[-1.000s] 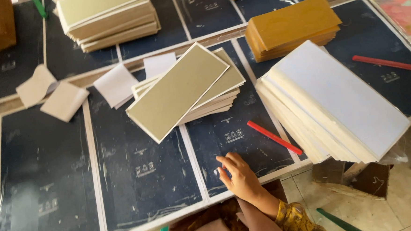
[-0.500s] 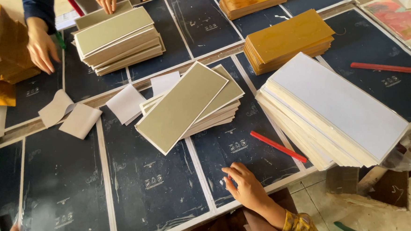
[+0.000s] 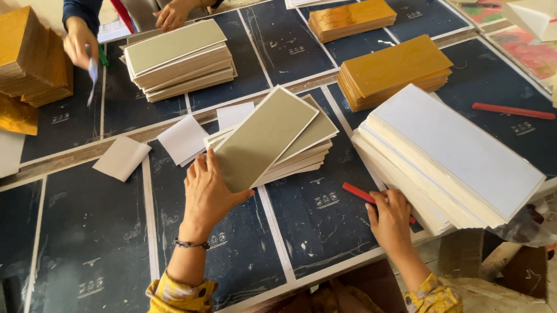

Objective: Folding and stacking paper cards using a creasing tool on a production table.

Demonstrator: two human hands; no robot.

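Two hands at a dark table stacked with flat rectangular boards.

Head view: the left hand point(image 3: 207, 192) lies open and flat, fingers spread, its fingertips touching the lower corner of the grey-green rectangular cardboard board point(image 3: 266, 137) that sits tilted atop a low stack of similar boards point(image 3: 304, 156) at the middle of the dark blue table point(image 3: 105, 248). The right hand point(image 3: 390, 217) curls loosely over the slim red stick point(image 3: 359, 193) near the table's front edge; whether it actually grips it I cannot tell. Just beside it rests a tall stack of white boards point(image 3: 456, 157). Across the table, another person's hands point(image 3: 82, 41) work near gold-faced stacks point(image 3: 19, 56).
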